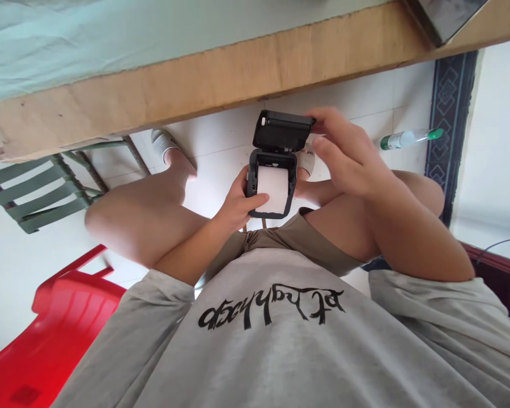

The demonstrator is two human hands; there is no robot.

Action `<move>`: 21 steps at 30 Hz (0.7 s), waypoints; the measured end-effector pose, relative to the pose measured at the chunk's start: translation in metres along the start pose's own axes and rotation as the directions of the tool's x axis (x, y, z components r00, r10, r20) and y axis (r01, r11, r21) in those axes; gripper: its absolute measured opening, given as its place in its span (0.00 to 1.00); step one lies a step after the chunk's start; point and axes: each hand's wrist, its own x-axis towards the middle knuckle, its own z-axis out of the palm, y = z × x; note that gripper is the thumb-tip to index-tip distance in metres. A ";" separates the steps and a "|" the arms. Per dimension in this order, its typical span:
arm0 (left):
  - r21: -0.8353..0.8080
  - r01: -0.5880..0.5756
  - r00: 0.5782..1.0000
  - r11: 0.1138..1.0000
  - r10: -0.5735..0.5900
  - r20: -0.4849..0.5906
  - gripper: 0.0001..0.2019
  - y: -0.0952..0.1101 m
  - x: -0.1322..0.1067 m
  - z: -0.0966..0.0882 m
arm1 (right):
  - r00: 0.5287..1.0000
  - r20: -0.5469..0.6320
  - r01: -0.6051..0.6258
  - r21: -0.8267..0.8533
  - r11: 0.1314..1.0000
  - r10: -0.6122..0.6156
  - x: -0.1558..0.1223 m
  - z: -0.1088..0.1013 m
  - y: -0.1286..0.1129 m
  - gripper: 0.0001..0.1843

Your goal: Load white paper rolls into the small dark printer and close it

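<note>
A small black portable receipt printer (253,208) is held above my lap, with its cover raised. Inside its bay sits a white paper roll (276,190). My left hand (240,201) is closed around the printer's left side, the thumb lying over the edge onto the paper. At the upper right, the fingertips of my right hand (344,150) touch the edge of the raised cover (283,131). The right thumb stands apart from the cover, with a gap between it and the fingers.
A wooden table edge (221,68) with a pale green cloth (89,39) runs across ahead. On the floor at right lies a plastic bottle (408,139) with a green cap. A red plastic chair (68,317) and a green slatted chair (38,187) stand at left.
</note>
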 end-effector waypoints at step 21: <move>-0.065 -0.091 0.987 0.994 0.082 -0.139 0.36 0.000 0.004 -0.002 | 0.952 0.307 -0.039 0.159 0.987 -0.011 0.023 0.058 -0.008 0.49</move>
